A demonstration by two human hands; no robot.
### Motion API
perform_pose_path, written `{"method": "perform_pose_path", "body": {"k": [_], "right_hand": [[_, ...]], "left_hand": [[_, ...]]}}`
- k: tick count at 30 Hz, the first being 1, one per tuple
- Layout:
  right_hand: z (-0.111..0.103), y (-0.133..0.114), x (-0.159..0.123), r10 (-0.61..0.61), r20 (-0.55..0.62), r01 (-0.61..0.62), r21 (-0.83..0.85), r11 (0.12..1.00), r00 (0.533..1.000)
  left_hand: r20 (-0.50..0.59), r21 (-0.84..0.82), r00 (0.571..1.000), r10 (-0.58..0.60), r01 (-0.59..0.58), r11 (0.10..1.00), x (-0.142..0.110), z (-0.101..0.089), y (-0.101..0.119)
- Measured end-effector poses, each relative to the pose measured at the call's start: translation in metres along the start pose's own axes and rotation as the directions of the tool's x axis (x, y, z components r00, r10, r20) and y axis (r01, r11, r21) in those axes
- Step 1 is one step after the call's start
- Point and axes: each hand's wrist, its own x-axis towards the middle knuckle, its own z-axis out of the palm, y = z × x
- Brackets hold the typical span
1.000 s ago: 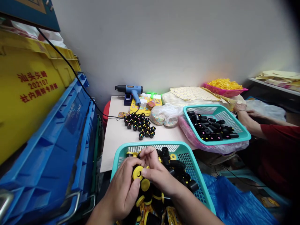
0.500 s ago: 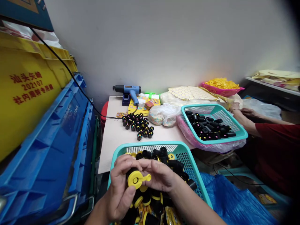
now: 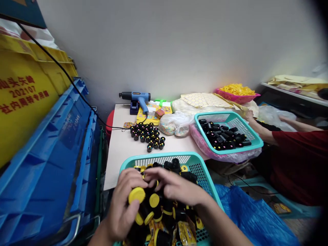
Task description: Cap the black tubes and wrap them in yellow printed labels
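My left hand [image 3: 123, 201] is closed around a small black container with a yellow lid [image 3: 136, 195]; the lid faces me as a plain round disc, and the fingers hide most of the dark body. My right hand [image 3: 176, 186] is beside it, with fingers stretched toward the left fingertips and nothing visible in its grasp. Both are above a turquoise basket [image 3: 211, 186] full of black containers with yellow lids [image 3: 154, 200]. Yellow printed packets [image 3: 186, 233] lie among them near the front.
On the table [image 3: 120, 147] are several black cups with coloured dots [image 3: 146, 133], a blue heat gun [image 3: 139, 97] and plastic bags [image 3: 176, 123]. Another turquoise basket [image 3: 258, 138] holds black tubes. Blue crates [image 3: 46, 150] are stacked left; a co-worker's red sleeve [image 3: 297, 150] shows at right.
The container in my left hand now shows a flat yellow disc instead of a lid with its tab sticking out. My right hand has drawn its palm away and turned over. The view shifted slightly.
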Motion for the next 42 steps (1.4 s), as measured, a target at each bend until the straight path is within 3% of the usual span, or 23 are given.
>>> {"method": "perform_pose_path", "body": {"k": [1, 2, 4, 6, 10, 12, 15, 16, 19, 22, 25, 28, 32, 34, 36, 39, 42], "right_hand": [[-0.014, 0.001, -0.005, 0.104, -0.109, -0.123, -0.189, 0.974, 0.989], [-0.029, 0.004, -0.01, 0.213, -0.268, -0.306, -0.377, 0.874, 0.939], [-0.052, 0.017, -0.016, 0.365, -0.521, -0.635, -0.594, 0.495, 0.772], [-0.066, 0.037, -0.015, 0.448, -0.587, -0.728, -0.631, 0.268, 0.674], [-0.068, 0.069, -0.008, 0.53, -0.547, -0.726, -0.654, 0.213, 0.648], [-0.065, 0.076, -0.007, 0.541, -0.538, -0.723, -0.659, 0.207, 0.646], [-0.064, 0.075, -0.012, 0.526, -0.544, -0.722, -0.657, 0.218, 0.654], [-0.065, 0.073, -0.015, 0.51, -0.55, -0.721, -0.654, 0.229, 0.661], [-0.069, 0.059, -0.026, 0.439, -0.57, -0.709, -0.647, 0.282, 0.695], [-0.073, 0.042, -0.037, 0.294, -0.586, -0.645, -0.582, 0.495, 0.755], [-0.073, 0.03, -0.041, 0.156, -0.614, -0.47, -0.393, 0.79, 0.774], [-0.069, 0.023, -0.037, 0.154, -0.562, -0.322, -0.212, 0.923, 0.813], [-0.058, 0.022, -0.02, 0.028, -0.569, -0.133, -0.144, 0.981, 0.822], [-0.05, 0.021, -0.009, 0.072, -0.549, -0.07, 0.026, 0.997, 0.832], [-0.039, 0.02, 0.003, 0.158, -0.483, -0.069, 0.197, 0.978, 0.861], [-0.021, 0.013, 0.018, 0.192, -0.417, -0.081, 0.27, 0.959, 0.889], [-0.003, 0.004, 0.027, 0.158, -0.295, -0.054, 0.331, 0.942, 0.942]], "left_hand": [[0.012, -0.015, 0.998, -0.065, 0.065, 0.998, 0.001, -0.004, -0.001], [0.029, -0.016, 0.992, -0.119, 0.119, 0.993, 0.001, -0.007, -0.003], [0.094, 0.03, 0.981, -0.168, 0.166, 0.986, 0.003, -0.008, -0.005], [0.2, 0.125, 0.965, -0.172, 0.149, 0.981, 0.006, -0.003, -0.004], [0.458, 0.295, 0.864, -0.209, 0.074, 0.953, 0.019, 0.005, 0.006], [0.487, 0.298, 0.845, -0.219, 0.075, 0.952, 0.032, -0.001, -0.001], [0.305, 0.292, 0.892, -0.333, 0.245, 0.924, 0.062, -0.019, -0.044], [0.172, 0.33, 0.888, -0.426, 0.356, 0.874, 0.074, -0.024, -0.066], [0.011, 0.403, 0.846, -0.534, 0.485, 0.776, 0.105, -0.025, -0.136], [-0.054, 0.424, 0.823, -0.565, 0.531, 0.733, 0.119, -0.008, -0.183], [-0.1, 0.426, 0.817, -0.568, 0.551, 0.718, 0.117, 0.01, -0.198], [-0.146, 0.418, 0.81, -0.567, 0.57, 0.707, 0.11, 0.018, -0.197], [-0.172, 0.383, 0.823, -0.542, 0.563, 0.732, 0.103, 0.008, -0.185], [-0.198, 0.358, 0.828, -0.525, 0.56, 0.747, 0.099, -0.003, -0.171], [-0.219, 0.33, 0.831, -0.511, 0.556, 0.763, 0.092, -0.016, -0.147], [-0.186, 0.269, 0.851, -0.492, 0.525, 0.807, 0.073, -0.032, -0.095], [0.018, -0.006, 0.898, -0.44, 0.44, 0.898, 0.047, -0.034, -0.042]]}}
